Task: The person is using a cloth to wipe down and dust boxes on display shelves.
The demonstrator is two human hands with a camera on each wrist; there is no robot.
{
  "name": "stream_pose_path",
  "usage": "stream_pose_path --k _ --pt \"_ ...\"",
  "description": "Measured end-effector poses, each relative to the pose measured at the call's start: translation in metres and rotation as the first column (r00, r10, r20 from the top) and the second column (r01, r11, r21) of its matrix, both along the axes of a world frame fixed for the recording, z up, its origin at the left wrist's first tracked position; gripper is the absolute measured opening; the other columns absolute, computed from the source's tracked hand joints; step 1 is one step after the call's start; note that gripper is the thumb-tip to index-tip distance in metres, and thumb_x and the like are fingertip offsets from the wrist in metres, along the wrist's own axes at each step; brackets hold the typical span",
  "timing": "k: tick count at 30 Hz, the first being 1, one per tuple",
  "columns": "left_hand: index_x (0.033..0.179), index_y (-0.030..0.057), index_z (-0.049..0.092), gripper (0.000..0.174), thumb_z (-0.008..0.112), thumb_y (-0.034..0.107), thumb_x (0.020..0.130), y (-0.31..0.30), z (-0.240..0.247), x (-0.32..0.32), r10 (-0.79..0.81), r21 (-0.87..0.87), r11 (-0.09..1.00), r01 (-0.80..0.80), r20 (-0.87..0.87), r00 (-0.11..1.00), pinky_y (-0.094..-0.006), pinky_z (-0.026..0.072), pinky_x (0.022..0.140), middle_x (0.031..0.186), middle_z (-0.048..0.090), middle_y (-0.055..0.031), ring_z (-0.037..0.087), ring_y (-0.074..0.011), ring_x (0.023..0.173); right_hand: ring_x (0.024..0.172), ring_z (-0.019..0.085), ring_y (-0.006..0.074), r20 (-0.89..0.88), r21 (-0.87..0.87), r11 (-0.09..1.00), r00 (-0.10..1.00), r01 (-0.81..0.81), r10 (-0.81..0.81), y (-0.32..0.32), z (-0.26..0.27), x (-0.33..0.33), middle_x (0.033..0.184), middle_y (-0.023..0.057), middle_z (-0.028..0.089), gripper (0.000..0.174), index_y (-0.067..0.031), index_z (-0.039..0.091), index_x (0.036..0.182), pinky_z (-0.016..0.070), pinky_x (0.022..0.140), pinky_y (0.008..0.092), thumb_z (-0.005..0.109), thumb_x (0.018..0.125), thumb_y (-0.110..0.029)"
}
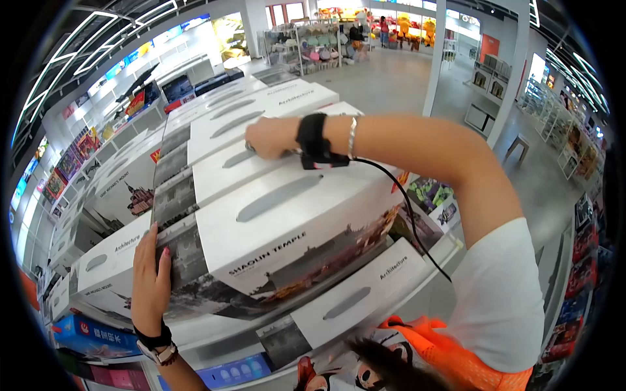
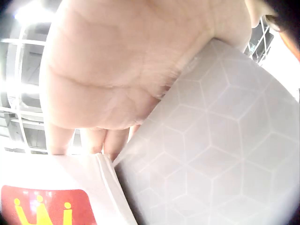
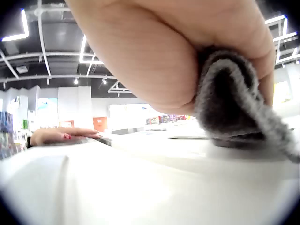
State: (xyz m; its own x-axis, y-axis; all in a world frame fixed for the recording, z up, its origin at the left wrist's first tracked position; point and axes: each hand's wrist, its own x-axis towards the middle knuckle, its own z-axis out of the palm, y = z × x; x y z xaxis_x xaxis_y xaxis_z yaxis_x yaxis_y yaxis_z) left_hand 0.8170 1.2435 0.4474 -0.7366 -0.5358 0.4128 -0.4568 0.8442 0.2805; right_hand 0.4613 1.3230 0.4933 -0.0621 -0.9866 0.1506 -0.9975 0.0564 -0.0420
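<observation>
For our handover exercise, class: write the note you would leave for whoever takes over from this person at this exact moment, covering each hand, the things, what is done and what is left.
Left hand: fingers straight, pressed against the left end of the Shaolin Temple box.
Right hand: grips a grey cloth, pressed onto the white box behind.
Done: cloth is on that top; which tops are already wiped cannot be told.
Left: probably that top and the further boxes in the row.
</observation>
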Motion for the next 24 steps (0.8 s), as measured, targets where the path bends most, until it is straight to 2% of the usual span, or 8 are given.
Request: stream_pose_path --k 1,3,7,11,13,15,18,24 --pt "0.141 0.0036 0.037 0.049 0.042 0.024 0.097 0.000 0.001 -0.001 0.000 -0.014 1.000 -0.001 -0.025 1.000 -0.0407 0.0280 0.108 0.138 0.044 -0.0210 0.038 -0.0367 0.129 0.081 0.065 0.0427 0.010 -0.093 0.996 1.000 -0.004 0.005 -0.003 -0.009 -0.016 0.085 0.0276 0.065 0.028 0.0051 0.065 0.093 0.0528 0.070 0.0452 0.055 0.072 -0.011" --pt "0.143 0.0043 0.035 0.051 0.042 0.023 0.096 0.002 0.002 -0.002 -0.013 -0.008 1.000 0.013 -0.007 1.000 -0.0410 0.0282 0.108 0.137 0.044 -0.0212 0.038 -0.0368 0.129 0.080 0.065 0.0417 -0.186 0.149 0.987 0.982 0.057 -0.029 0.018 0.006 -0.044 0.084 0.0274 0.065 0.027 0.0059 0.065 0.091 0.0527 0.071 0.0460 0.053 0.071 -0.009" --pt "0.142 0.0041 0.035 0.051 0.043 0.021 0.095 0.007 0.006 -0.003 -0.034 0.022 0.999 0.034 -0.027 0.999 -0.0411 0.0285 0.108 0.137 0.044 -0.0222 0.039 -0.0373 0.128 0.070 0.065 0.0386 -0.257 0.186 0.942 0.939 0.279 -0.227 0.072 0.017 -0.112 0.079 0.0257 0.066 0.025 0.0078 0.067 0.084 0.0510 0.059 0.0460 0.053 0.069 -0.007" --pt "0.139 0.0024 0.038 0.048 0.042 0.020 0.095 0.004 0.000 -0.002 -0.022 0.021 1.000 0.023 -0.013 1.000 -0.0410 0.0286 0.108 0.136 0.044 -0.0225 0.039 -0.0372 0.128 0.066 0.064 0.0353 -0.178 0.130 0.900 0.903 0.416 -0.392 0.089 0.020 -0.118 0.075 0.0234 0.066 0.022 0.0062 0.068 0.077 0.0489 0.057 0.0434 0.056 0.068 -0.008" --pt "0.136 0.0009 0.041 0.045 0.041 0.019 0.095 0.003 0.001 -0.002 -0.009 0.029 1.000 0.010 -0.043 0.999 -0.0409 0.0285 0.108 0.136 0.044 -0.0228 0.039 -0.0374 0.128 0.069 0.065 0.0368 -0.311 0.216 0.918 0.915 0.332 -0.257 0.086 0.021 -0.092 0.074 0.0237 0.066 0.022 0.0054 0.069 0.078 0.0498 0.059 0.0446 0.056 0.065 -0.007" --pt "0.135 0.0002 0.042 0.044 0.041 0.019 0.095 0.002 0.002 -0.002 -0.003 0.030 1.000 0.004 -0.020 1.000 -0.0406 0.0284 0.108 0.136 0.044 -0.0233 0.039 -0.0377 0.128 0.074 0.066 0.0385 -0.202 0.277 0.888 0.926 0.367 -0.320 0.076 0.020 -0.064 0.076 0.0241 0.066 0.022 0.0047 0.069 0.078 0.0509 0.063 0.0449 0.056 0.063 -0.006" --pt "0.135 0.0002 0.041 0.045 0.041 0.019 0.095 0.000 -0.002 0.000 -0.018 0.013 1.000 0.018 -0.021 1.000 -0.0405 0.0285 0.108 0.136 0.044 -0.0236 0.039 -0.0380 0.128 0.075 0.066 0.0393 -0.214 0.212 0.956 0.965 0.200 -0.155 0.085 0.030 -0.011 0.082 0.0252 0.066 0.024 0.0057 0.067 0.084 0.0514 0.062 0.0461 0.056 0.068 -0.009" --pt "0.137 0.0008 0.040 0.046 0.040 0.019 0.095 -0.003 -0.005 0.000 0.000 -0.011 1.000 0.000 -0.015 1.000 -0.0409 0.0269 0.109 0.138 0.043 -0.0217 0.038 -0.0370 0.129 0.080 0.065 0.0399 -0.199 0.157 0.922 0.926 0.353 -0.321 0.082 0.019 -0.099 0.084 0.0252 0.066 0.025 0.0060 0.068 0.082 0.0505 0.065 0.0433 0.055 0.066 -0.009"
